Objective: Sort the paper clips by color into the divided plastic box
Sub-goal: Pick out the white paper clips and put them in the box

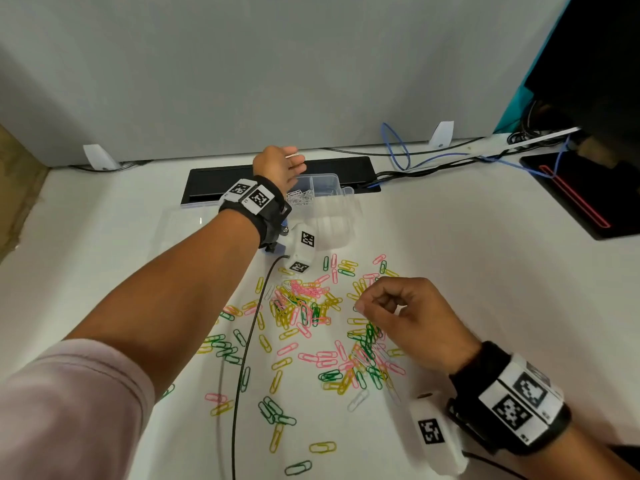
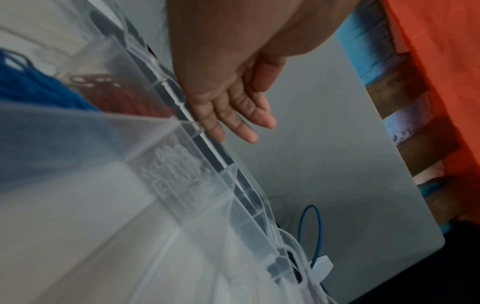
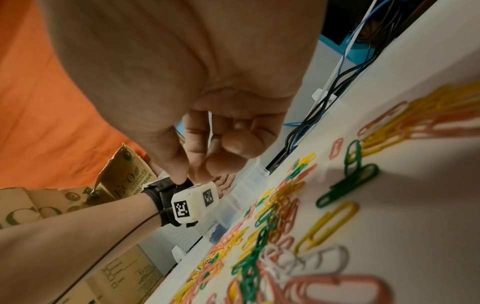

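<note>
Paper clips [image 1: 311,327] in pink, yellow, green and white lie scattered across the lower centre of the white desk [image 1: 450,237]. The divided plastic box [image 1: 325,188] sits above them at frame centre, white clips [image 1: 301,197] in 1 compartment. Left hand [image 1: 278,168] hovers over it, fingers [image 2: 233,115] straight and relaxed. Right hand [image 1: 405,313], lower right, has fingers [image 3: 233,144] curled; what they pinch is unclear.

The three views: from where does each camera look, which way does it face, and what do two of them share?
Head: looks down at the white table; both forearms show.
Left wrist: looks along the open left hand over the clear divided plastic box.
Right wrist: looks along the curled right hand over scattered coloured paper clips.
Shared: all three show the box.
</note>
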